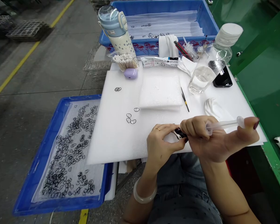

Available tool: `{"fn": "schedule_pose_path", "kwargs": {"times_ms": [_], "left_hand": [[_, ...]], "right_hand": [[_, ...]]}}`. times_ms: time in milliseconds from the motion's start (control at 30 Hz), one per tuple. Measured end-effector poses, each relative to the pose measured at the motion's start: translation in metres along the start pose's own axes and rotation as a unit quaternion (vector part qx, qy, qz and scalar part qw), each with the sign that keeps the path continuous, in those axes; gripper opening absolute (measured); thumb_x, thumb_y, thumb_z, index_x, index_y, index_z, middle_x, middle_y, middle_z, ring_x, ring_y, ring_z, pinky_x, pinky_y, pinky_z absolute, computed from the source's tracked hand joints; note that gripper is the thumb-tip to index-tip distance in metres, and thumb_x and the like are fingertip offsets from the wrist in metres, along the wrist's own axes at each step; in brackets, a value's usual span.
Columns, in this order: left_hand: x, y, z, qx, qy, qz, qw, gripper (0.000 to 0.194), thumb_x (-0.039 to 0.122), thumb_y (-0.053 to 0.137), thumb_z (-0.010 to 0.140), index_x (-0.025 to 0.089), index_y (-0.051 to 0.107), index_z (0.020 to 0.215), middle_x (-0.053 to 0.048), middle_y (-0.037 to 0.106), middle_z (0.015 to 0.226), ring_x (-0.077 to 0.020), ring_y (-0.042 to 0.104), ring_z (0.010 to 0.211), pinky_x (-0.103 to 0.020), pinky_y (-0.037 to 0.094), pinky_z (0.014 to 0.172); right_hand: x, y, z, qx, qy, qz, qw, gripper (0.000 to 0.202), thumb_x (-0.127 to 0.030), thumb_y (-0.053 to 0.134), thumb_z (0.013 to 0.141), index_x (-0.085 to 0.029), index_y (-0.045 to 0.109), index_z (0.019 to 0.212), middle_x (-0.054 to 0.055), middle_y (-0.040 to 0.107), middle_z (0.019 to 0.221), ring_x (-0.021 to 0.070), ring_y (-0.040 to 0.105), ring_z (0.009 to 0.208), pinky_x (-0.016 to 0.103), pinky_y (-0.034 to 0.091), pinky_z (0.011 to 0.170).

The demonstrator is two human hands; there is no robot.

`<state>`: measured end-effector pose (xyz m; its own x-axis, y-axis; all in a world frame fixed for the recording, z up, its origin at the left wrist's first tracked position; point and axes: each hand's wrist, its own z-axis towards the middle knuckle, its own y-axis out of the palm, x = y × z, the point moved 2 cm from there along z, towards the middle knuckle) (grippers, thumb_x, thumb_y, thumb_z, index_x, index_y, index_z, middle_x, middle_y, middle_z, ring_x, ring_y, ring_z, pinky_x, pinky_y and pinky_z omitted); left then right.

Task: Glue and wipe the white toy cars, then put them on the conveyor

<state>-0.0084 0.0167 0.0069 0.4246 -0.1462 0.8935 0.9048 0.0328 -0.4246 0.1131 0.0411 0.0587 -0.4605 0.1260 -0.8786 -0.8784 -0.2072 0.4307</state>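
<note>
Left hand [160, 143]: partly closed, thumb and fingertips pinching a small black-and-white car [179, 133] near the front edge of the white board [116, 140]; right hand [207, 140]: fingers curled closed about a clear syringe [224, 125], thumb extended against its plunger end, knuckles beside the car.

Writing: small print on the flat packet [154, 62] and red marks on the blue bin [210, 18], both illegible at this scale.

Edges: board's left edge overlaps the blue tray [60, 101]; bare board surface lies between the left hand and the loose dark rings [131, 119]; foam pad [161, 91] ahead of the hands, tweezers [185, 100] just beside its right edge; bottle [202, 81] tilted in view, farther right.
</note>
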Motion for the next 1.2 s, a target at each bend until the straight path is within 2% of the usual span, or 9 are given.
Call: {"fn": "schedule_pose_path", "kwargs": {"times_ms": [267, 433, 533, 633, 733, 800, 867, 900, 1200], "left_hand": [[-0.002, 0.000, 0.000, -0.009, 0.005, 0.013, 1.000, 0.027, 0.023, 0.087, 0.065, 0.025, 0.076, 0.089, -0.001, 0.078, 0.095, -0.0253, 0.067, 0.094, -0.042, 0.056, 0.083], [-0.006, -0.003, -0.003, -0.029, 0.050, 0.033, 0.998, 0.038, 0.023, 0.086, 0.064, 0.025, 0.074, 0.100, -0.003, 0.076, 0.104, -0.0264, 0.066, 0.099, -0.045, 0.055, 0.090], [-0.009, -0.006, -0.005, -0.056, 0.068, 0.059, 0.994, 0.045, 0.018, 0.085, 0.062, 0.026, 0.072, 0.105, -0.004, 0.073, 0.111, -0.0274, 0.065, 0.105, -0.046, 0.054, 0.095], [-0.012, -0.007, -0.006, -0.083, 0.087, 0.086, 0.989, 0.050, 0.015, 0.083, 0.062, 0.027, 0.070, 0.109, -0.004, 0.071, 0.116, -0.0279, 0.063, 0.108, -0.046, 0.054, 0.096], [-0.015, -0.006, -0.008, -0.070, 0.109, 0.116, 0.985, 0.047, 0.015, 0.079, 0.068, 0.028, 0.068, 0.111, -0.004, 0.068, 0.122, -0.0279, 0.061, 0.111, -0.046, 0.055, 0.095], [-0.016, -0.004, -0.009, -0.051, 0.121, 0.138, 0.982, 0.042, 0.016, 0.075, 0.073, 0.028, 0.067, 0.113, -0.004, 0.066, 0.126, -0.0283, 0.060, 0.113, -0.045, 0.055, 0.094], [-0.017, -0.002, -0.009, -0.043, 0.128, 0.154, 0.979, 0.040, 0.017, 0.072, 0.076, 0.029, 0.066, 0.114, -0.004, 0.065, 0.128, -0.0286, 0.059, 0.114, -0.046, 0.056, 0.093], [-0.017, -0.002, -0.009, -0.043, 0.130, 0.156, 0.978, 0.040, 0.018, 0.072, 0.076, 0.030, 0.066, 0.113, -0.004, 0.065, 0.128, -0.0288, 0.059, 0.114, -0.046, 0.057, 0.092], [-0.014, -0.002, -0.007, -0.057, 0.108, 0.160, 0.980, 0.040, 0.017, 0.071, 0.074, 0.033, 0.068, 0.111, -0.002, 0.064, 0.129, -0.0284, 0.061, 0.115, -0.043, 0.060, 0.086]], "right_hand": [[-0.013, 0.011, -0.004, 0.001, 0.008, -0.061, 0.998, 0.072, -0.085, 0.042, 0.080, -0.022, 0.030, 0.047, -0.004, 0.022, 0.043, 0.0093, 0.020, 0.042, 0.029, 0.018, 0.044], [-0.003, 0.018, 0.045, 0.027, -0.065, -0.059, 0.996, 0.066, -0.082, 0.044, 0.081, -0.024, 0.036, 0.052, 0.000, 0.039, 0.057, 0.0143, 0.038, 0.056, 0.033, 0.037, 0.060], [0.013, 0.006, 0.074, 0.013, -0.033, -0.118, 0.992, 0.057, -0.074, 0.044, 0.086, -0.022, 0.051, 0.062, 0.002, 0.054, 0.071, 0.0166, 0.053, 0.074, 0.035, 0.044, 0.080], [0.005, -0.026, 0.066, 0.066, -0.085, -0.194, 0.975, 0.044, -0.065, 0.050, 0.086, -0.021, 0.060, 0.085, 0.004, 0.064, 0.091, 0.0184, 0.059, 0.092, 0.033, 0.044, 0.089], [-0.014, -0.071, 0.035, 0.203, -0.071, -0.357, 0.909, 0.037, -0.057, 0.053, 0.087, -0.021, 0.057, 0.078, 0.001, 0.061, 0.076, 0.0172, 0.057, 0.076, 0.031, 0.043, 0.076], [-0.020, -0.099, 0.018, 0.282, 0.024, -0.512, 0.811, 0.035, -0.051, 0.057, 0.085, -0.021, 0.053, 0.069, 0.000, 0.053, 0.063, 0.0161, 0.048, 0.062, 0.031, 0.035, 0.066], [-0.021, -0.117, 0.011, 0.300, 0.099, -0.598, 0.737, 0.025, -0.040, 0.062, 0.079, -0.021, 0.053, 0.066, 0.001, 0.052, 0.060, 0.0165, 0.044, 0.060, 0.031, 0.029, 0.063], [-0.019, -0.122, 0.010, 0.290, 0.117, -0.610, 0.728, 0.019, -0.035, 0.062, 0.076, -0.021, 0.054, 0.066, 0.002, 0.053, 0.061, 0.0171, 0.045, 0.061, 0.032, 0.028, 0.063], [-0.022, -0.130, 0.003, 0.242, 0.092, -0.490, 0.832, 0.022, -0.036, 0.041, 0.087, -0.022, 0.045, 0.070, -0.003, 0.045, 0.058, 0.0144, 0.039, 0.056, 0.028, 0.029, 0.055]]}}
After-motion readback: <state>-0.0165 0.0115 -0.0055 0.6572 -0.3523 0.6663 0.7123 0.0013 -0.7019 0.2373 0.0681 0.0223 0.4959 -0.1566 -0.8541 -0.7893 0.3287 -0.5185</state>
